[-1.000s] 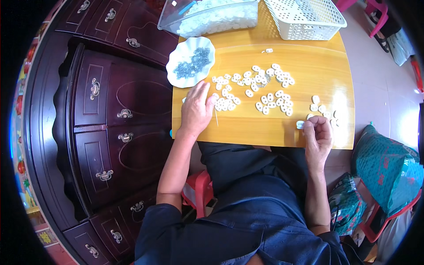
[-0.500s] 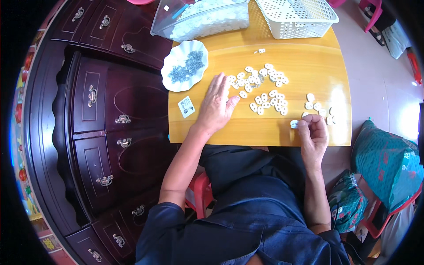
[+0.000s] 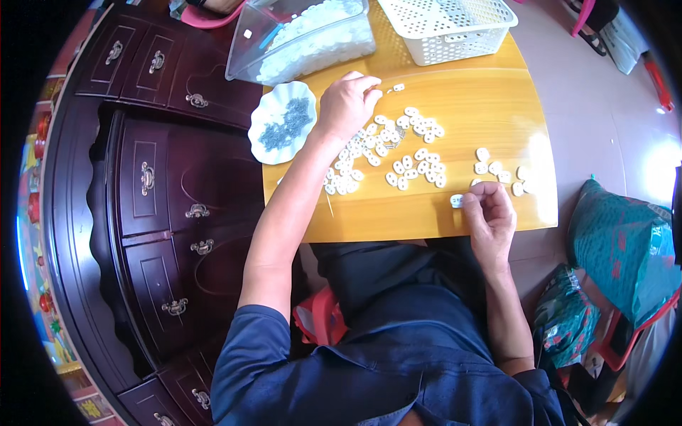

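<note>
White plastic fills the worktop seen from the head camera: a small, pale tab with dark marks [image 3: 457, 201] is pinched between the thumb and bent index finger of the person's right hand [image 3: 491, 211], near the table's front edge, its remaining fingers curled in. The left hand [image 3: 349, 104] reaches across the yellow wood-grain table [image 3: 508, 106], fingers half bent, thumb slightly apart from the index finger with nothing visible between them, near one lone white oval piece [image 3: 398, 87].

Small white oval pieces with paired dark holes lie in three groups: about eight in the right cluster [image 3: 483, 153], roughly a dozen in the middle cluster [image 3: 403, 183], and a larger overlapping pile [image 3: 381, 150], partly beside the left forearm, too crowded to count.

One glossy white dish with a scalloped rim [image 3: 263, 110] holds a heap of thin, dark grey bits [image 3: 285, 125]. Behind stand one clear plastic bin [image 3: 245, 65] heaped with white pieces and one white perforated basket [image 3: 462, 48]. Two crinkled teal bags [image 3: 618, 241] sit at right; a dark, polished cabinet with ornate metal handles [image 3: 197, 211] flanks the left.
</note>
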`<state>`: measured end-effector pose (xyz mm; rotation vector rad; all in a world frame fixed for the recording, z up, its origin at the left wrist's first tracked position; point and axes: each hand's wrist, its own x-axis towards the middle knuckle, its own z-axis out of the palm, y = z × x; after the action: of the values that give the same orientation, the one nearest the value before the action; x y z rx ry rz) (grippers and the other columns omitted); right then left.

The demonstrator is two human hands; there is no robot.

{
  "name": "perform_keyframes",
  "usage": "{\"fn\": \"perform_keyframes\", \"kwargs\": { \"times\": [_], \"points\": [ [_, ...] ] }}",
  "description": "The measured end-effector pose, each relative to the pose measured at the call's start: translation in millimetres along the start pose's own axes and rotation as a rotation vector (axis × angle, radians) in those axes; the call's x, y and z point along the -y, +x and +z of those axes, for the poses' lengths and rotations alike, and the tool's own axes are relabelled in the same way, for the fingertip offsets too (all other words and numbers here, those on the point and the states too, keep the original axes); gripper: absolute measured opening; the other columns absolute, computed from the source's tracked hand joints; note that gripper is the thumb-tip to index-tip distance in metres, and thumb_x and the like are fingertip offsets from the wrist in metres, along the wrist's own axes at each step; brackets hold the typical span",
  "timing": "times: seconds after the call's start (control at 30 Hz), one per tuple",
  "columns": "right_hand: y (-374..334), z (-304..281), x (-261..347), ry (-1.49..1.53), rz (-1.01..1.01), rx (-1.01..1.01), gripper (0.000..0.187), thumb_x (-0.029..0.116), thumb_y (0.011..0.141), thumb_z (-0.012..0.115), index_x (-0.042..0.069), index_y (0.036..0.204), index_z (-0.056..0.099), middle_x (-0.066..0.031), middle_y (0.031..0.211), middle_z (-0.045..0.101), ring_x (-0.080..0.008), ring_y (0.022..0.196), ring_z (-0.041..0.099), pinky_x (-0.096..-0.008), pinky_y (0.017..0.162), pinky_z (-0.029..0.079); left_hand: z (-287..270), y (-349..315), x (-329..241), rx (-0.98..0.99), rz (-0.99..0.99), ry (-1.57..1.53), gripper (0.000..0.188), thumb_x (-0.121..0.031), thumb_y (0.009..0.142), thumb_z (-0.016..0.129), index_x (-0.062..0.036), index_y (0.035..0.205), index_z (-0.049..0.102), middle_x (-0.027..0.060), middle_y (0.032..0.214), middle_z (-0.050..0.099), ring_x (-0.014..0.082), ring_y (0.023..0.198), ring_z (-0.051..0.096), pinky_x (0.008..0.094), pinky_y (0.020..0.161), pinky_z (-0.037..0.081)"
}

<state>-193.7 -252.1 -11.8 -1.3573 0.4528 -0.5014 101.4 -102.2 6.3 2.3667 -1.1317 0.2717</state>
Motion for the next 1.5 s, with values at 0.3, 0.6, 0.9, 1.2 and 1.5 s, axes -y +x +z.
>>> {"fn": "perform_keyframes", "kwargs": {
  "times": [0.3, 0.6, 0.9, 1.2, 1.5],
  "points": [
    [-1, -1, 2, 0.015, 0.029, -0.004, 0.006, 0.000, 0.098, 0.068, -0.001, 0.101, 0.062, 0.0024, 0.086, 0.065, -0.0029, 0.078, 0.058, -0.0188, 0.072, 0.047, 25, 11, -3, 0.054, -0.075, -0.066, 0.010, -0.017, 0.085, 0.076, -0.0092, 0.092, 0.078, 0.0079, 0.085, 0.073, 0.0265, 0.074, 0.070, 0.0376, 0.069, 0.055],
    [-2, -5, -6, 0.007, 0.030, 0.032, 0.008, -0.002, 0.100, 0.063, 0.001, 0.108, 0.061, -0.0005, 0.093, 0.065, -0.0075, 0.086, 0.062, -0.0215, 0.080, 0.049, 15, -2, 2, 0.105, -0.043, 0.113, 0.013, -0.019, 0.088, 0.062, -0.0082, 0.082, 0.065, 0.0109, 0.081, 0.071, 0.0338, 0.077, 0.070, 0.0462, 0.069, 0.056],
    [4, -8, -12, -0.030, -0.008, 0.029, 0.011, 0.004, 0.102, 0.064, 0.002, 0.113, 0.063, -0.0024, 0.100, 0.066, -0.0089, 0.085, 0.061, -0.0227, 0.078, 0.050, -128, -101, -8, 0.098, -0.137, -0.206, 0.011, -0.008, 0.088, 0.069, -0.0031, 0.083, 0.062, 0.0048, 0.067, 0.065, 0.0157, 0.063, 0.067, 0.0296, 0.060, 0.054],
    [5, -27, -28, -0.062, -0.045, 0.025, 0.010, 0.010, 0.103, 0.064, 0.003, 0.110, 0.064, -0.0007, 0.098, 0.064, -0.0069, 0.084, 0.055, -0.0216, 0.075, 0.047, -232, -193, -38, 0.005, -0.367, -0.147, 0.012, -0.008, 0.092, 0.073, -0.0036, 0.103, 0.075, -0.0001, 0.081, 0.072, 0.0043, 0.075, 0.065, 0.0220, 0.068, 0.053],
    [25, -13, -46, 0.010, -0.074, 0.092, 0.013, 0.012, 0.101, 0.068, 0.003, 0.110, 0.066, -0.0007, 0.087, 0.064, -0.0070, 0.079, 0.056, -0.0207, 0.073, 0.045, -379, -296, -106, -0.057, -0.617, 0.079, 0.012, -0.004, 0.094, 0.071, 0.0002, 0.106, 0.072, -0.0040, 0.089, 0.068, 0.0029, 0.077, 0.059, 0.0207, 0.070, 0.049]
  ]
}}
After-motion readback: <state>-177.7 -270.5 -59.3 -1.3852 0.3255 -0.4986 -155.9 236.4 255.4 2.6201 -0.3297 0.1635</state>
